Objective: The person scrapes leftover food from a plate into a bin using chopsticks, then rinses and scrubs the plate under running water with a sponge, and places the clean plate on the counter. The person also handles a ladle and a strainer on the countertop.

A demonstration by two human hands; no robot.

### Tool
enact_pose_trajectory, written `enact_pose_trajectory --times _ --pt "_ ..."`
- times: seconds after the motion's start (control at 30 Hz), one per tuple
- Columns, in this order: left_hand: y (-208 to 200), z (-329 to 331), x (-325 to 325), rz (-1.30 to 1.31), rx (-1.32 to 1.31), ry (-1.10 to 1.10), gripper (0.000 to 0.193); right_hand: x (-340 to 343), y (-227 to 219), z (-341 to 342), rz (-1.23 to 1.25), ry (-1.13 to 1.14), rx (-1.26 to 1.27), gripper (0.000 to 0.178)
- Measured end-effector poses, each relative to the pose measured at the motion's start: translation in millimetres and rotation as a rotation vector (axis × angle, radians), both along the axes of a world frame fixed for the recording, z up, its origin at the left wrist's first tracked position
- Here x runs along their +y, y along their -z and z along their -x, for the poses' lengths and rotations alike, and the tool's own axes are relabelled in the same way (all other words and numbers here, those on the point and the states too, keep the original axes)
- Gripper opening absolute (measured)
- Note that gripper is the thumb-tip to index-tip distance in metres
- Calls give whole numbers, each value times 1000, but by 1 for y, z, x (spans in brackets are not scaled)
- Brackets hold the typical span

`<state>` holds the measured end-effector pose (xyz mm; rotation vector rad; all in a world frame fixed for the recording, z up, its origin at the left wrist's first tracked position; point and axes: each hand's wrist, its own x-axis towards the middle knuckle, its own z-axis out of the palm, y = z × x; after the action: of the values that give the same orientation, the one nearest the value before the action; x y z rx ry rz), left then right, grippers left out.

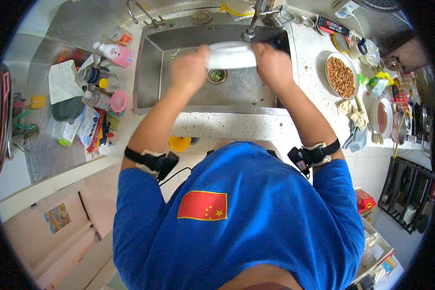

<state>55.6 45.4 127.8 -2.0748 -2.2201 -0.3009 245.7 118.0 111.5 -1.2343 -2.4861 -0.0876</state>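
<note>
Over the stainless steel sink [152,79] I hold a white dish [231,57], blurred by motion. It is tilted, and I cannot tell whether it is a plate or a shallow bowl. My left hand [190,68] is closed on its left edge, and my right hand [274,66] grips the right edge. Just below the dish, the drain [217,76] has green scraps in it. The tap head [248,35] hangs behind the dish, near its right end. More pale green bits [174,54] lie in the basin's left part.
On the right counter stands a plate of peanuts [340,77], with a crumpled cloth [356,137] nearer me. To the sink's left are a pink soap bottle [115,54], several jars and a pink-lidded container [119,101]. A second thin tap [152,23] rises at the back left.
</note>
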Motion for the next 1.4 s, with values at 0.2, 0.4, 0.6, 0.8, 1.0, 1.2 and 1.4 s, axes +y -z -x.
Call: enact_pose_trajectory --times 0.2,0.4,0.6,0.8,1.0,1.2,1.4 --pt "-43 56 -36 -561 88 72 42 -19 -53 23 -308 -65 303 25" --pt "9 48 -39 192 -20 -10 20 -48 5 64 361 -58 -158 15" --pt "2 78 -34 -561 30 24 40 -25 -16 55 -311 -149 348 29" --pt "8 52 -20 403 -34 -55 45 -34 13 56 614 -68 -51 19" --pt "-2 41 -10 -285 17 182 35 -10 9 25 152 -168 282 14" --pt "-41 -76 15 -189 33 243 40 -19 -22 -96 415 -101 281 20" --pt "-61 -296 36 -408 -770 548 45 -64 -22 -339 529 293 963 31"
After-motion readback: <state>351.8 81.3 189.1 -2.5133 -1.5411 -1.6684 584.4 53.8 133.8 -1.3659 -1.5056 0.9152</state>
